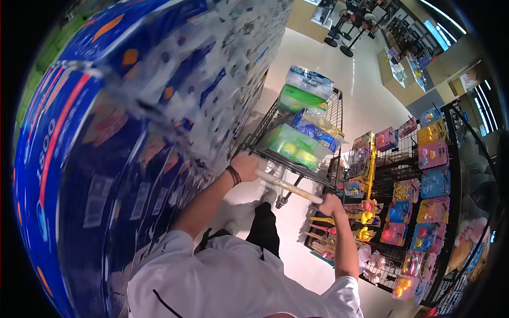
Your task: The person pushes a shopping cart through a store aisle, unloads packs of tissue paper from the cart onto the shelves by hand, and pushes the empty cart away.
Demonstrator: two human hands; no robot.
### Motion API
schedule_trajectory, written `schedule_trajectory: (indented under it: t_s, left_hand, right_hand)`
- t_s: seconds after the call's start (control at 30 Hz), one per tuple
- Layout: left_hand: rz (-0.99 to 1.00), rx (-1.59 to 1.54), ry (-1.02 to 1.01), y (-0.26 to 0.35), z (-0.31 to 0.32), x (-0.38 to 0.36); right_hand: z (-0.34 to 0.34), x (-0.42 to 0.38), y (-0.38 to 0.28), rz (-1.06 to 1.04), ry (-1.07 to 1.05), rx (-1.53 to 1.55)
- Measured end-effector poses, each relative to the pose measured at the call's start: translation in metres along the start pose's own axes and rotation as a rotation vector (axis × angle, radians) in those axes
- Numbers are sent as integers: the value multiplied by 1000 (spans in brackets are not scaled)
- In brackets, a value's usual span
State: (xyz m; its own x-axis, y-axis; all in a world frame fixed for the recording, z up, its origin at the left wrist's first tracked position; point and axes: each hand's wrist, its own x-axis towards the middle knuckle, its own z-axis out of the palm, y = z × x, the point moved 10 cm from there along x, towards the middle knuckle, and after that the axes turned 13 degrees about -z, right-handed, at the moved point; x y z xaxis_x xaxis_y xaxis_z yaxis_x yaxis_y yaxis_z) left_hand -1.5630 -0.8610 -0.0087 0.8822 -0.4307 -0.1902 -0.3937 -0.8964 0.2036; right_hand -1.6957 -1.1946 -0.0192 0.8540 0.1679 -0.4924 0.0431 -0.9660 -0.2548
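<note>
Now | both hands clamped on cart handle (289,186): left hand (245,166), right hand (330,204) | cart (297,132) loaded

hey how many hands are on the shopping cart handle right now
2. The left hand grips the near-left end of the cart handle, beside the stacked blue packages. The right hand grips the other end, next to the toy rack. No other hands show.

both arms reaching forward and down, elbows nearly straight. left hand (245,166) curling closed in a fist-like grip, dark band sitting on its wrist. right hand (330,204) also wrapping closed, knuckles up. short white sleeves covering both upper arms.
</note>
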Motion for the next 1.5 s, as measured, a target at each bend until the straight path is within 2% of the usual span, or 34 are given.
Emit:
schedule_trajectory:
  t_s: [0.1,0.23,0.37,0.5,0.77,0.9,1.07,1.3,1.43,1.5]
  left_hand:
    - [48,113,68,13,-7,4]
    - [-131,94,-149,14,10,22]
    - [-130,158,-338,32,26,45]
    - [-152,152,-478,49,35,74]
    - [-196,69,-399,77,14,169]
    - [-178,56,-380,84,-1,237]
    - [-116,27,-223,82,-31,342]
    - [-87,-46,36,35,-71,533]
    - [-190,39,-113,2,-103,675]
    - [-172,48,-96,-16,-119,747]
  right_hand:
    - [-1,3,3,-77,9,20]
    - [-8,11,24,-110,47,-20]
    - [-24,30,56,-139,18,87]
    - [-34,58,92,-232,-51,46]
    - [-93,135,163,-287,-54,2]
    - [-132,187,200,-280,-45,-35]
    - [-201,269,243,-251,17,-70]
    - [-319,433,291,-230,32,-109]
    - [-405,539,317,-147,-19,-108]
    - [-440,597,336,-137,18,-138]
